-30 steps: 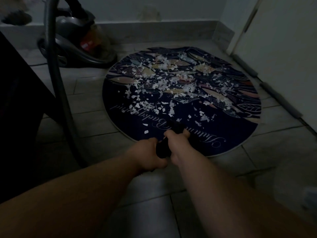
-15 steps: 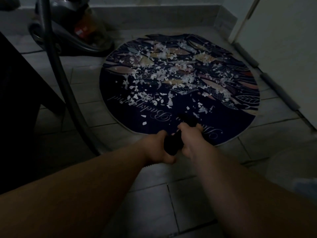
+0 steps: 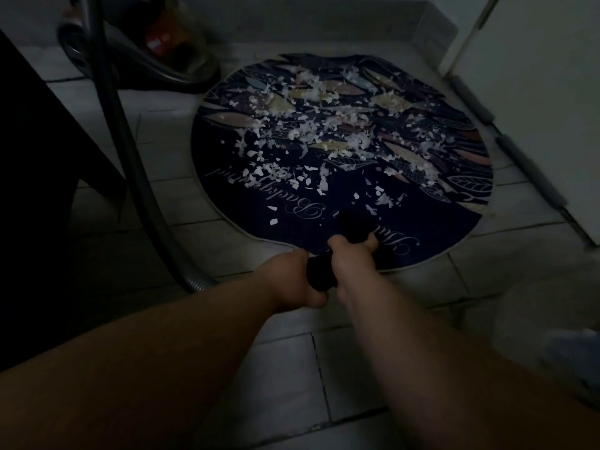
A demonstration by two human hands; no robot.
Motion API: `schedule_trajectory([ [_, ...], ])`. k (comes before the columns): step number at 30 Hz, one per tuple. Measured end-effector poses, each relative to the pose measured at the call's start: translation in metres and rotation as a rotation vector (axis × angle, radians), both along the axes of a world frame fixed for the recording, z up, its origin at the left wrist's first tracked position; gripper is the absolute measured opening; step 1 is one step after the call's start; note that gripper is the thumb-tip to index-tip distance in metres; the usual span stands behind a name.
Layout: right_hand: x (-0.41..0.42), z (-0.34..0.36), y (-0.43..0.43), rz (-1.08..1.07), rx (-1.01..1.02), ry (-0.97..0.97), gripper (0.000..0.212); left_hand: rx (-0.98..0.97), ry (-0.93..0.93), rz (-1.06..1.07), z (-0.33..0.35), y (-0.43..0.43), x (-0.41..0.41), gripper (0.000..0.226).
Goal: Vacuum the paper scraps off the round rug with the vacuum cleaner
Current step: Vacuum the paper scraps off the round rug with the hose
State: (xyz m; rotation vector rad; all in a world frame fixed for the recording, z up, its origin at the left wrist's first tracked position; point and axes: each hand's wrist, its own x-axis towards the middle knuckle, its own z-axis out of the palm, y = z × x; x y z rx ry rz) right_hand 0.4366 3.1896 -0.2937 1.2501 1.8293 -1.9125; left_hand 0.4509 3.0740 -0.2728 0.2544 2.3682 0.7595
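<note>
A round dark-blue rug point(image 3: 227, 147) with a leaf pattern and script lettering lies on the tiled floor. White paper scraps point(image 3: 311, 131) cover its middle and far half. Both hands grip a black vacuum tube point(image 3: 328, 267): my left hand point(image 3: 289, 280) holds the near end, my right hand point(image 3: 350, 258) holds it just ahead. The tube's dark front end point(image 3: 352, 227) reaches over the rug's near edge, close to the nearest scraps. The canister vacuum cleaner point(image 3: 162, 43) sits at the far left of the rug.
The vacuum's dark hose point(image 3: 123, 151) runs from the top left down to the floor left of my arms. A dark piece of furniture point(image 3: 39, 164) fills the left side. A white door point(image 3: 545, 76) and skirting bound the right side and the back.
The tube and both hands have moved forward and right over the rug's near edge. The view has tilted down, so the canister sits higher in frame.
</note>
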Motion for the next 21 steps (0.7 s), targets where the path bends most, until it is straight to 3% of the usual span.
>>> schedule_trajectory([
  [4, 0.003, -0.006, 0.006, 0.019, 0.031, -0.022, 0.078, 0.02, 0.056, 0.061, -0.012, 0.009, 0.014, 0.031],
  [12, 0.016, -0.005, 0.015, -0.021, 0.009, -0.008, 0.078, -0.01, 0.123, -0.011, -0.005, 0.021, 0.028, 0.028],
  [21, 0.029, 0.002, -0.018, -0.003, -0.042, -0.021, 0.079, -0.046, 0.122, 0.028, -0.002, -0.013, 0.036, 0.029],
])
